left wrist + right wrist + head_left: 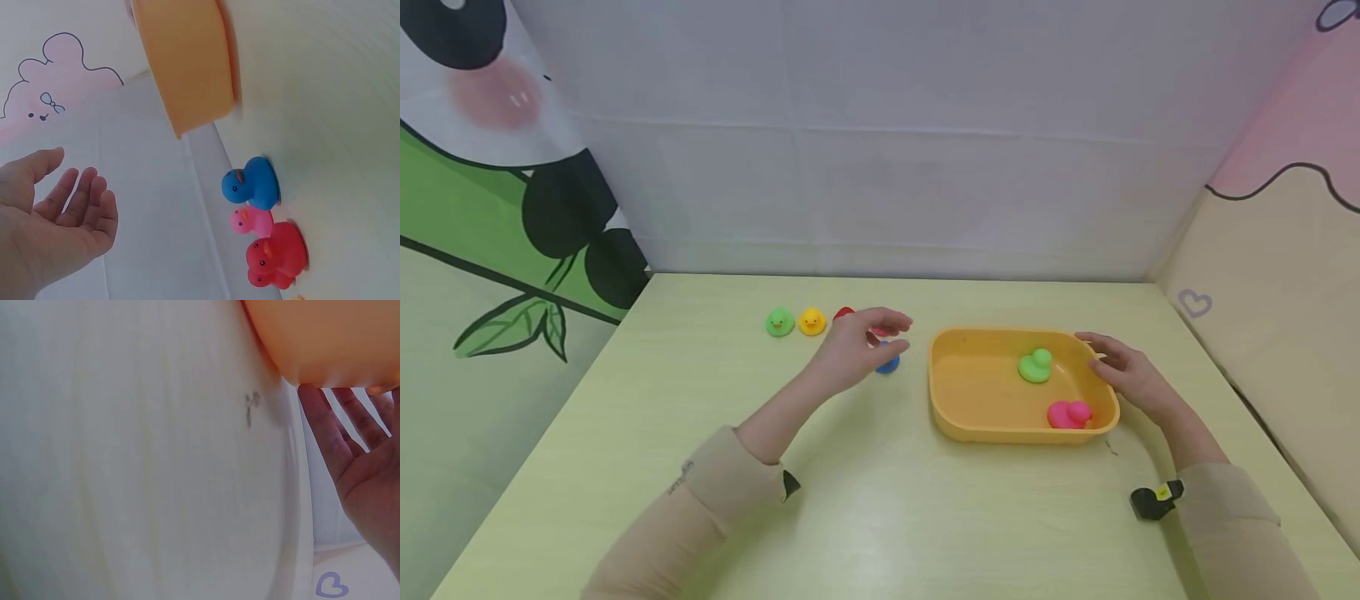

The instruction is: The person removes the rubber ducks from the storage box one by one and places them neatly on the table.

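My left hand (859, 346) hovers over the ducks on the table, its fingers apart from the thumb and nothing between them. Under and behind it a blue rubber duck (253, 184), a pink one (253, 220) and red ducks (278, 253) stand close together; in the head view the hand partly hides them. At the right end of the orange-yellow tray (977, 437), my right hand (1131, 379) holds the rim, thumb on the edge and fingers around the far corner. Their tips are hidden in the right wrist view. Inside the tray lie a green duck (1036, 367) and a pink duck (1067, 415).
Left of my left hand, a green duck (780, 322) and a yellow duck (812, 322) stand side by side on the pale table (880, 517). A cloth wall (895, 192) rises behind the table, with printed panels at both sides.
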A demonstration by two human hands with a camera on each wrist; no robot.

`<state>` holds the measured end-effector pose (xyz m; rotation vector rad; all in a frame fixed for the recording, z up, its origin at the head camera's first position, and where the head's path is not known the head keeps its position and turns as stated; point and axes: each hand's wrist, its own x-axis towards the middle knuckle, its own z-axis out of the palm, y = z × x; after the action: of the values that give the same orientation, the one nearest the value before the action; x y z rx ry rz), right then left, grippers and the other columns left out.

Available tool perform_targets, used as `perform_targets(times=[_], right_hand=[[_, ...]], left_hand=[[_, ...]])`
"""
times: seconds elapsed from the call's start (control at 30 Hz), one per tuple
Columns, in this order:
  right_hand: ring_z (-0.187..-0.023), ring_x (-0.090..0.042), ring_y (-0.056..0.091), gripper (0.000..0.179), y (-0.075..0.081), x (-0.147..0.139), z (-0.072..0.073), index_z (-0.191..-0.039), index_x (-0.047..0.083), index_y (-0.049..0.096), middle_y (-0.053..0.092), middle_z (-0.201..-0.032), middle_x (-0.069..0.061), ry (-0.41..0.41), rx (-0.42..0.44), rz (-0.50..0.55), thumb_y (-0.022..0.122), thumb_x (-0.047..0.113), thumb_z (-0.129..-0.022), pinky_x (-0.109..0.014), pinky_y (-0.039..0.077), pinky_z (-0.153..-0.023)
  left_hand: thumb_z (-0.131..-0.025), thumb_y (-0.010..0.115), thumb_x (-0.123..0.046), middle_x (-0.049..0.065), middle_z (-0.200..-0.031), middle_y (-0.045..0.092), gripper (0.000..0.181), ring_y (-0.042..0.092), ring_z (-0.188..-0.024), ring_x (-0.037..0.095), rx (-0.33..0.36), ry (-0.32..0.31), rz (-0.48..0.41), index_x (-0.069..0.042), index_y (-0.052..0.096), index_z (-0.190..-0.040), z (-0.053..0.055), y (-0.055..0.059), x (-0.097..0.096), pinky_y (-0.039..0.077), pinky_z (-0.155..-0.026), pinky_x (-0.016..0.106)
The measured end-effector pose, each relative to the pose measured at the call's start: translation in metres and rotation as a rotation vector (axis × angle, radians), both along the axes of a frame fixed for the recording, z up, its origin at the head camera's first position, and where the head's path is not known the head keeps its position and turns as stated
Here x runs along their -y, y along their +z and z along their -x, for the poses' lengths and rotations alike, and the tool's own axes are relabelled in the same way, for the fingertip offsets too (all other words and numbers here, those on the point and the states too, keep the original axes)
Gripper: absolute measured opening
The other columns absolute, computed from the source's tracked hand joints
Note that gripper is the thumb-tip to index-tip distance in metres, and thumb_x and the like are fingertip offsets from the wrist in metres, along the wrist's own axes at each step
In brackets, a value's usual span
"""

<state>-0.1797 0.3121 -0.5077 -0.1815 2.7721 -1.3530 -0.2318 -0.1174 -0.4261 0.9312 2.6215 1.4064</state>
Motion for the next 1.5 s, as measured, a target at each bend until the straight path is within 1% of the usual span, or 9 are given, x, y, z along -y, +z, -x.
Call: perform_targets(times=[0.17,0.33,0.4,0.6,0.83,1.0,1.2,1.4,1.5], right_hand=[[-0.115,-0.041,0.051,0.049,-0.001,0.005,-0.008,-0.144,0.013,0.036,0.041,-0.139,-0.024,-0.010,-0.010,0.000,0.047,0.029,-0.099,-0.021,0.051,-0.078],[-0.106,-0.011,0.056,0.049,-0.004,0.008,-0.016,-0.144,0.014,0.036,0.041,-0.139,-0.022,-0.025,-0.008,-0.003,0.048,0.031,-0.099,-0.022,0.051,-0.078],[-0.104,-0.004,0.055,0.050,-0.004,0.010,-0.020,-0.144,0.015,0.036,0.041,-0.139,-0.021,-0.032,-0.004,0.001,0.048,0.032,-0.099,-0.022,0.051,-0.078],[-0.110,-0.018,0.055,0.050,-0.003,0.013,-0.026,-0.144,0.015,0.037,0.041,-0.140,-0.021,-0.038,-0.009,-0.003,0.048,0.032,-0.099,-0.022,0.051,-0.079],[-0.098,0.007,0.053,0.049,-0.002,0.012,-0.027,-0.144,0.011,0.036,0.041,-0.139,-0.023,-0.029,-0.011,0.025,0.049,0.027,-0.099,-0.021,0.051,-0.077],[-0.098,0.004,0.053,0.050,0.000,0.012,-0.027,-0.144,0.011,0.036,0.043,-0.138,-0.022,-0.034,-0.004,0.025,0.049,0.026,-0.099,-0.021,0.052,-0.076],[-0.105,-0.009,0.055,0.050,0.002,0.013,-0.027,-0.144,0.012,0.036,0.043,-0.137,-0.022,-0.044,0.005,0.004,0.049,0.028,-0.099,-0.022,0.051,-0.076],[-0.098,0.005,0.054,0.050,0.004,0.015,-0.028,-0.144,0.012,0.036,0.043,-0.136,-0.022,-0.025,0.001,0.036,0.049,0.028,-0.099,-0.021,0.052,-0.077],[-0.096,0.007,0.055,0.049,0.003,0.014,-0.029,-0.144,0.012,0.036,0.044,-0.136,-0.022,-0.011,-0.010,0.048,0.048,0.026,-0.099,-0.021,0.052,-0.077]], left_hand=[[-0.086,0.069,-0.021,-0.004,-0.107,0.067,0.028,0.061,-0.099,0.015,0.021,-0.004,-0.051,-0.013,0.066,-0.113,-0.013,0.002,-0.008,0.052,-0.080,0.028],[-0.087,0.069,-0.018,0.001,-0.109,0.067,0.029,0.060,-0.100,0.017,0.017,-0.053,-0.097,-0.010,0.065,-0.115,-0.022,0.002,-0.016,0.052,-0.083,0.033],[-0.087,0.068,-0.018,0.002,-0.110,0.067,0.029,0.060,-0.101,0.018,0.022,-0.071,-0.109,-0.010,0.065,-0.115,-0.025,0.002,-0.020,0.051,-0.084,0.033],[-0.087,0.069,-0.019,0.000,-0.112,0.066,0.031,0.059,-0.102,0.016,0.042,-0.112,-0.150,-0.012,0.064,-0.116,-0.034,0.003,-0.033,0.050,-0.084,0.029],[-0.087,0.068,-0.025,-0.008,-0.115,0.064,0.033,0.056,-0.102,0.007,0.046,-0.151,-0.133,-0.017,0.063,-0.119,-0.041,0.005,-0.052,0.051,-0.087,0.030],[-0.088,0.068,-0.024,-0.004,-0.117,0.064,0.035,0.057,-0.105,0.008,0.009,-0.220,-0.143,-0.014,0.062,-0.120,-0.043,0.002,-0.069,0.051,-0.087,0.030],[-0.087,0.069,-0.023,-0.004,-0.118,0.064,0.037,0.056,-0.105,0.005,0.043,-0.274,-0.145,-0.015,0.062,-0.122,-0.045,-0.004,-0.087,0.050,-0.086,0.025],[-0.087,0.068,-0.027,-0.008,-0.116,0.064,0.038,0.055,-0.103,0.000,0.032,-0.345,-0.087,-0.017,0.061,-0.123,-0.044,-0.010,-0.107,0.050,-0.084,0.020],[-0.088,0.067,-0.026,-0.007,-0.118,0.063,0.039,0.055,-0.105,0.002,0.041,-0.388,-0.068,-0.016,0.059,-0.124,-0.045,-0.014,-0.116,0.049,-0.084,0.019]])
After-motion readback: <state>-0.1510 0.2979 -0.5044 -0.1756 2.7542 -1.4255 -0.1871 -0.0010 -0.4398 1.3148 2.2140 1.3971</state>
